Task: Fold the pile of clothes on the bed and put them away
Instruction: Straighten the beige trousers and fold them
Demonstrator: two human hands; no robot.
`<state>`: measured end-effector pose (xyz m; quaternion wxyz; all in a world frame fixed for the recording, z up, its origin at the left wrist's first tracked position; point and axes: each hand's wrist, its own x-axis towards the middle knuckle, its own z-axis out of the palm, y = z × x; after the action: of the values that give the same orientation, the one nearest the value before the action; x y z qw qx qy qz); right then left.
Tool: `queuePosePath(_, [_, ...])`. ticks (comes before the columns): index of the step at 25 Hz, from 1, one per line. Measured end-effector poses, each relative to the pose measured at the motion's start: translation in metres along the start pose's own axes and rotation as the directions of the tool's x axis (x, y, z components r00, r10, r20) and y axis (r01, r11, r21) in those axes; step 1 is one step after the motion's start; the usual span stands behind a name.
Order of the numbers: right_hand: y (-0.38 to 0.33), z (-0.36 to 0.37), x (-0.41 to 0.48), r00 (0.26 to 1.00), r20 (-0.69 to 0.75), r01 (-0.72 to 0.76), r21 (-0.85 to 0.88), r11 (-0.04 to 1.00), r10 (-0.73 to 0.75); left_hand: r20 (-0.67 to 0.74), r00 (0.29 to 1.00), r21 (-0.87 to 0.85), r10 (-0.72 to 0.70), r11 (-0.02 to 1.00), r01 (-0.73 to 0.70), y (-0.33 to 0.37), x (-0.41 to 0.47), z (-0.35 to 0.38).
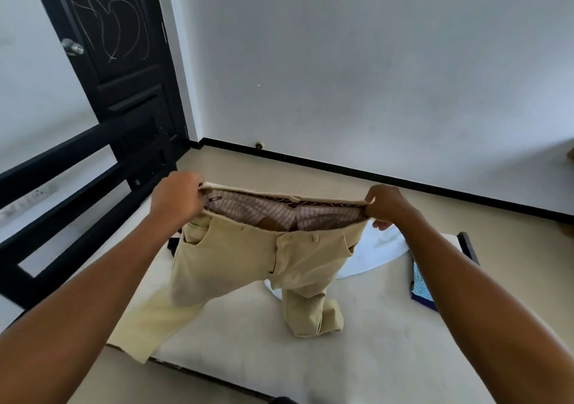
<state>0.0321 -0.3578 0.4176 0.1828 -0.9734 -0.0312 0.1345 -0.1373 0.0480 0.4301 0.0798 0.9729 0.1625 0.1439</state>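
— Where are the beige trousers (248, 263)?
— Raised over the bed (248, 357), waistband stretched open, striped lining showing, legs trailing on it.
— The rest?
— White garment (379, 248) and blue patterned cloth (419, 282), near its right edge.

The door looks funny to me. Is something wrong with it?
Yes. The black door has pale, loopy scribbles across its upper panel, to the right of the knob. They look like chalk or scratch marks rather than part of the door. I cannot tell which.
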Motion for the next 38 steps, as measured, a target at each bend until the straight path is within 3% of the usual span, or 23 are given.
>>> queuePosePath(3, [-0.009,0.006,-0.003,0.955,0.250,-0.194,0.128,0.973,0.158,0.233,0.972,0.120,-0.005,0.993,-0.024,-0.001,-0.004,-0.001])
queuePosePath(4, [-0.008,0.009,-0.003,0.943,0.288,-0.232,0.200,0.952,0.169,0.341,0.940,0.080,0.019,0.996,-0.050,0.000,-0.005,-0.003])
queuePosePath(6, [-0.001,0.014,0.001,0.962,0.217,-0.245,0.402,0.882,0.168,0.496,0.864,-0.122,0.089,0.992,-0.032,0.004,-0.011,-0.013])
queuePosePath(9, [0.011,0.023,0.008,0.961,0.002,-0.197,0.711,0.675,0.278,0.473,0.866,-0.376,0.162,0.926,0.032,0.023,-0.021,-0.032])
queuePosePath(12, [0.013,0.030,0.012,0.953,0.049,-0.200,0.843,0.500,0.299,0.288,0.939,-0.482,0.189,0.876,-0.029,0.045,-0.022,-0.046])
queuePosePath(15, [0.010,0.035,0.013,0.960,0.037,-0.187,0.822,0.539,0.276,0.315,0.916,-0.631,0.248,0.776,0.007,0.047,-0.019,-0.059])
queuePosePath(18, [0.009,0.019,0.013,0.969,-0.156,-0.046,0.652,0.757,0.194,0.457,0.824,-0.612,0.336,0.790,0.017,0.021,-0.015,-0.061])
queuePosePath(19, [0.009,0.007,0.010,0.977,-0.192,0.013,0.504,0.864,0.097,0.436,0.845,-0.552,0.309,0.833,-0.020,0.012,-0.014,-0.056])
queuePosePath(21, [0.005,-0.019,0.000,0.998,-0.061,0.030,0.051,0.998,-0.027,0.273,0.936,-0.370,0.224,0.922,-0.113,0.002,-0.011,-0.041])
queuePosePath(23, [-0.003,-0.036,-0.008,0.994,0.108,0.002,-0.260,0.966,0.027,0.078,0.982,-0.267,0.172,0.953,-0.145,0.006,-0.012,-0.032])
queuePosePath(24, [-0.005,-0.042,-0.010,0.986,0.156,-0.006,-0.276,0.961,0.051,-0.011,0.988,-0.264,0.156,0.952,-0.153,0.011,-0.011,-0.030])
queuePosePath(26, [0.001,-0.049,-0.008,0.987,0.162,0.008,-0.113,0.994,0.010,-0.170,0.977,-0.328,0.129,0.928,-0.180,0.024,-0.008,-0.034])
queuePosePath(28, [0.013,-0.049,-0.006,0.990,0.093,0.090,0.177,0.980,-0.108,-0.232,0.969,-0.467,0.083,0.865,-0.186,0.037,-0.002,-0.041])
queuePosePath(31, [0.024,-0.042,-0.008,0.978,-0.021,0.170,0.646,0.744,-0.206,-0.168,0.986,-0.661,0.011,0.740,-0.120,0.052,0.007,-0.052])
queuePosePath(33, [0.027,-0.044,-0.012,0.964,-0.043,0.187,0.810,0.556,-0.261,-0.184,0.983,-0.731,-0.001,0.669,-0.136,0.056,0.012,-0.063])
queuePosePath(35, [0.028,-0.056,-0.017,0.912,-0.039,0.237,0.862,0.448,-0.408,-0.209,0.978,-0.816,-0.013,0.553,-0.167,0.059,0.021,-0.078])
queuePosePath(36, [0.028,-0.063,-0.020,0.874,-0.020,0.277,0.840,0.466,-0.485,-0.216,0.976,-0.851,-0.015,0.493,-0.181,0.061,0.026,-0.085])
queuePosePath(38, [0.023,-0.065,-0.024,0.843,0.016,0.409,0.629,0.661,-0.537,-0.216,0.976,-0.886,-0.005,0.421,-0.193,0.070,0.035,-0.095])
